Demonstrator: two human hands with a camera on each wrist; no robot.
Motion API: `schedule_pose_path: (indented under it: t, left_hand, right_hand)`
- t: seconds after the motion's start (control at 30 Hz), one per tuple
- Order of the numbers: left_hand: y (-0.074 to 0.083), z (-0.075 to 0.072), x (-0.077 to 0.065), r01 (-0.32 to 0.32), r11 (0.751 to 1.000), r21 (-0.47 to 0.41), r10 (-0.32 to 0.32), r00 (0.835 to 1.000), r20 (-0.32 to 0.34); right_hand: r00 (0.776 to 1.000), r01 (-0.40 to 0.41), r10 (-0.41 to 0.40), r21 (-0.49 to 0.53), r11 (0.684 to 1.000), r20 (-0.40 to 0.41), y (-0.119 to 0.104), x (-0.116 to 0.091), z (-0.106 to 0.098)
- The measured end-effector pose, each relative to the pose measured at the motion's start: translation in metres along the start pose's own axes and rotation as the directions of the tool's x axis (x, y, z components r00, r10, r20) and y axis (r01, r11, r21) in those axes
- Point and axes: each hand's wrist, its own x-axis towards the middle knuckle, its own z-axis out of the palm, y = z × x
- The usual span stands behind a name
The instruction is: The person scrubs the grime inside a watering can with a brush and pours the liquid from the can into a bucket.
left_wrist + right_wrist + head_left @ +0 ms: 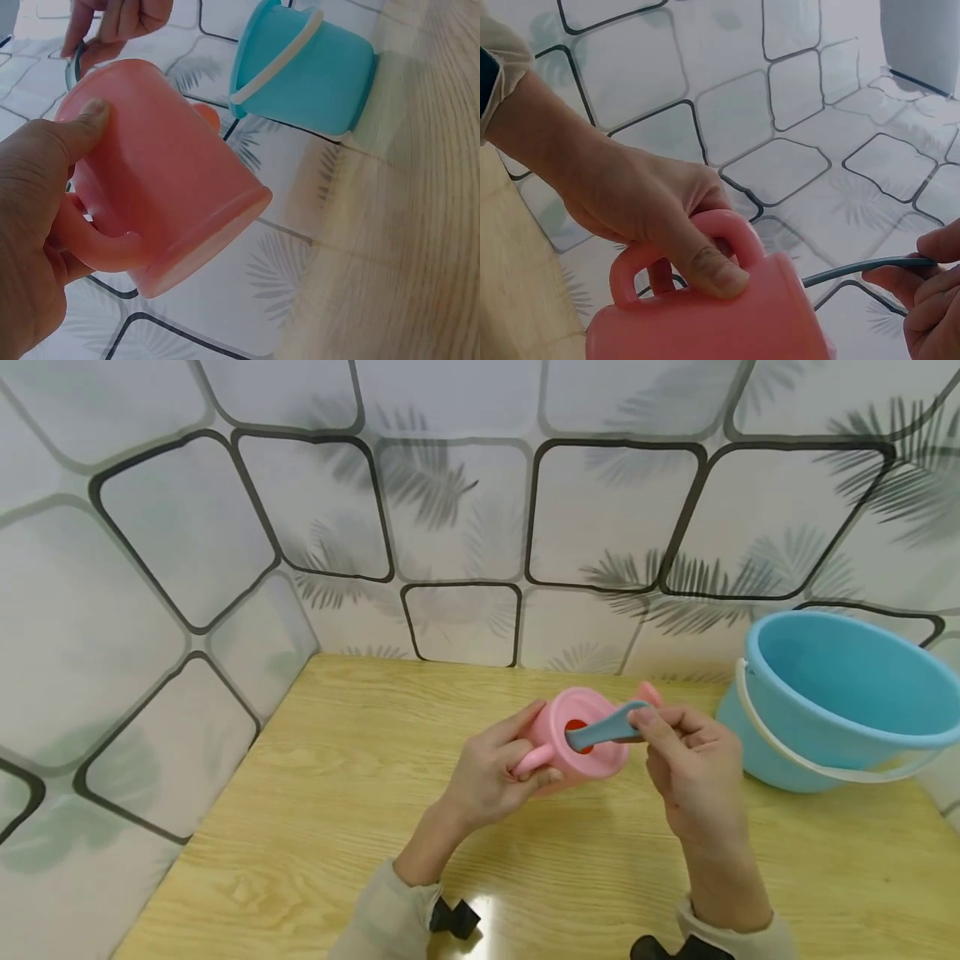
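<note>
My left hand (pixel 487 768) grips the handle of a pink toy watering can (pixel 600 765), thumb over its side in the left wrist view. The can is tilted, its round top opening turned towards me and its spout (pixel 649 693) pointing away to the right. Red-orange shows inside the opening. Between thumb and fingers, my right hand (pixel 697 772) pinches one end of a flat, slim blue piece like a toy spade's handle (pixel 611 727). The other end of that piece is at the can's opening, partly hidden inside it.
A light blue bucket (pixel 810 752) with a white handle (pixel 795 758) stands at the right on the wooden table (pixel 315 827). Behind and to the left rise patterned walls (pixel 465 510) with leaf prints, meeting the table's edges.
</note>
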Motion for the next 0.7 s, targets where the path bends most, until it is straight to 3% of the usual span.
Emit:
schedule_pose_path:
  t: [0.1,0.3,0.53,0.7]
  left_hand:
    - [0.0,0.001,0.0,-0.004,1.0,0.02,0.004,1.0,0.02]
    - [0.001,0.002,0.001,0.001,1.0,-0.001,-0.001,1.0,0.005]
    - [0.0,0.0,0.002,-0.013,1.0,0.007,0.013,1.0,0.004]
    - [0.002,0.001,0.002,-0.011,1.0,0.029,0.011,1.0,0.013]
  right_hand:
    - [1.0,0.019,-0.02,0.009,1.0,0.02,0.0,0.0,-0.003]
    - [0.998,-0.025,0.026,-0.029,0.999,0.054,0.01,0.0,0.004]
    - [0.997,0.053,-0.057,0.071,0.996,0.06,0.003,0.001,-0.007]
    - [0.996,0.018,-0.019,0.012,1.0,0.082,0.011,0.001,0.0]
